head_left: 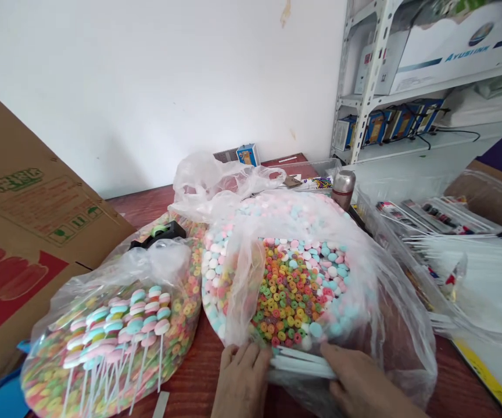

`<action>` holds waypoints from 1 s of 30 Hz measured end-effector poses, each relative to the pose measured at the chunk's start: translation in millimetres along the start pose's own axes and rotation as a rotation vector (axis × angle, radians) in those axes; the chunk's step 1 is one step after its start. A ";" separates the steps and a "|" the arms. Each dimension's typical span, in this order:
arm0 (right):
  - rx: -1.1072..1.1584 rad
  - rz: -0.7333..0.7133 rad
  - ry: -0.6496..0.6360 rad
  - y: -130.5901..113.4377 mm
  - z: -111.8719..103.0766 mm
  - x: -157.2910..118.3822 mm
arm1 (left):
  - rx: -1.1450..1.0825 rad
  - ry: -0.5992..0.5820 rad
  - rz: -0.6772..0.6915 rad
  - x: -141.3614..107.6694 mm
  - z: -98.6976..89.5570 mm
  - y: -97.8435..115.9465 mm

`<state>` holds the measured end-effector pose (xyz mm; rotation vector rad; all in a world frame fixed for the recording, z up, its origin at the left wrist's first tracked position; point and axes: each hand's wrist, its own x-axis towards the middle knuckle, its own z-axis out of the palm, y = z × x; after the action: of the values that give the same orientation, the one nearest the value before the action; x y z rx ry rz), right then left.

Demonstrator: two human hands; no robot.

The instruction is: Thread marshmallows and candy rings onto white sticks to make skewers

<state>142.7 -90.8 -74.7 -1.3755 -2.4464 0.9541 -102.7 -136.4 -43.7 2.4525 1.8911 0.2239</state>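
Note:
My left hand [240, 383] and my right hand [355, 377] are at the bottom of the view, gripping opposite ends of a bundle of white plastic sticks [301, 363]. The bundle lies across the front of a large clear plastic bag [390, 325]. That bag is full of pastel round candies [216, 261] around a patch of colourful ring candies [294, 296]. To the left lies a second clear bag [76, 325] of ring candies, with several pastel lollipops on white sticks [120, 328] on top.
A large cardboard sheet [24, 191] leans at the left on the red wooden table [194, 371]. Behind the bags stand a black tape dispenser [159, 234] and a metal flask [343, 188]. A clear tray of white sticks [464, 273] lies at the right, below a shelf holding boxes [386, 75].

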 end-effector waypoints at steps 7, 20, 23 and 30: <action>0.210 0.007 0.248 7.5 -77.6 16.4 | 0.169 0.259 0.073 20.7 -26.6 -36.3; -0.397 -0.248 0.430 19.5 -18.6 77.7 | -0.451 0.012 0.099 61.0 -18.0 -29.2; -0.301 -0.311 0.381 24.6 -26.1 66.9 | -0.517 -0.110 0.152 63.7 -5.0 -27.7; -0.070 -0.291 0.297 6.1 -60.7 77.5 | -0.668 -0.138 0.110 61.4 -31.2 -25.9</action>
<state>130.7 1.8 -42.9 -1.0507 -2.3802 0.5596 -116.5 -72.3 -10.3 2.0438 1.3329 0.5658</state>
